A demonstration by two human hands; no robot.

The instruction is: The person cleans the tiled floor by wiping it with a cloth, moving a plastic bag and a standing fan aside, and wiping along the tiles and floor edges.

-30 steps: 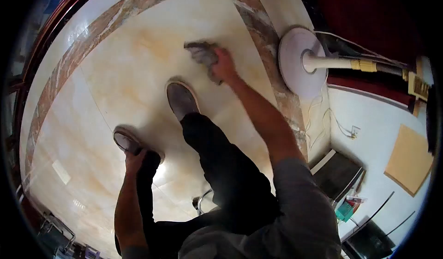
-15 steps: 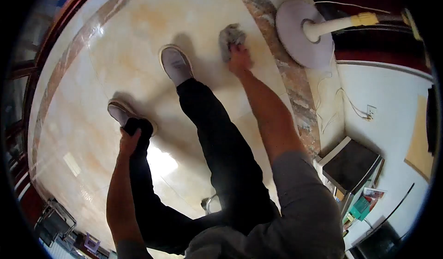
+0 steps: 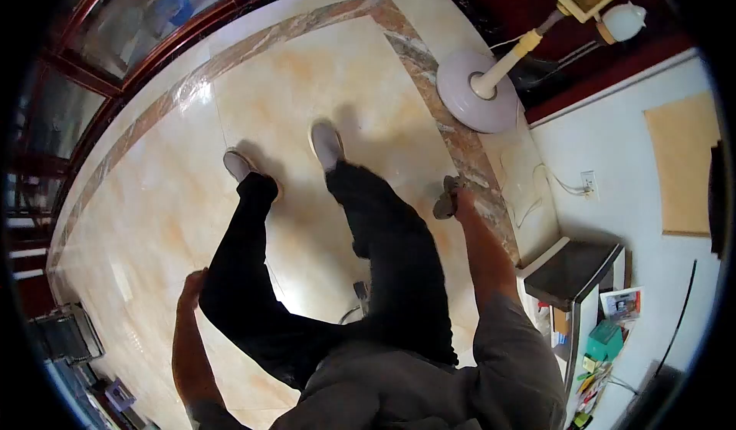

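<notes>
A crumpled grey cloth (image 3: 445, 202) hangs from my right hand (image 3: 462, 200), whose fingers are closed on it. This hand is over the floor near the brown marble border (image 3: 479, 171), to the right of my feet. My left hand (image 3: 197, 283) rests against the outer side of my left knee; its fingers are mostly hidden by the black trouser leg (image 3: 238, 300). Two grey shoes, the left one (image 3: 238, 165) and the right one (image 3: 327, 145), stand on the glossy tiled floor (image 3: 169, 215).
A fan with a round white base (image 3: 477, 93) stands at the upper right. Beside the white wall is a small dark-topped cabinet (image 3: 571, 273) with a green box (image 3: 605, 341). Cords run to a wall socket (image 3: 588, 183). Glass-panelled doors (image 3: 115, 89) line the upper left.
My right hand has moved right and back toward my body with the cloth. My left hand has left the lower leg and come up beside the knee. My view has shifted, showing more of the doors and fan.
</notes>
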